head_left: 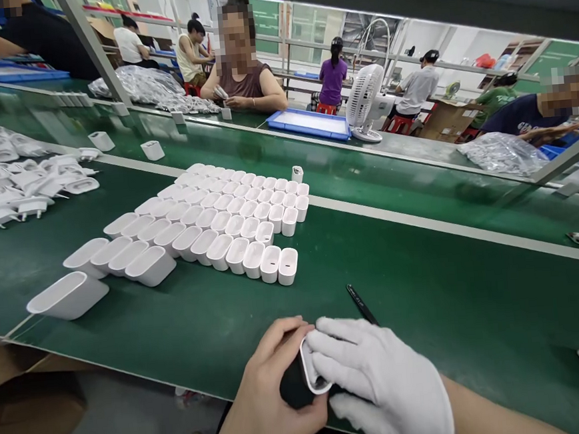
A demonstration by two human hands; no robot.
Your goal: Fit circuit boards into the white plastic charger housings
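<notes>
White shell (312,369) gripped between bare left hand (266,396) and white-gloved right hand (382,380) at near edge of green tabletop (427,313), black pen (361,303) laid just beyond, rows of white shells (219,219) stood upright further back.

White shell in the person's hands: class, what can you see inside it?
The white shell shows a dark opening; gloved right hand fingertips cover its rim, bare left hand grips it. Anything deeper inside is hidden.

Head camera looks forward and down, close over the green table (425,286).
</notes>
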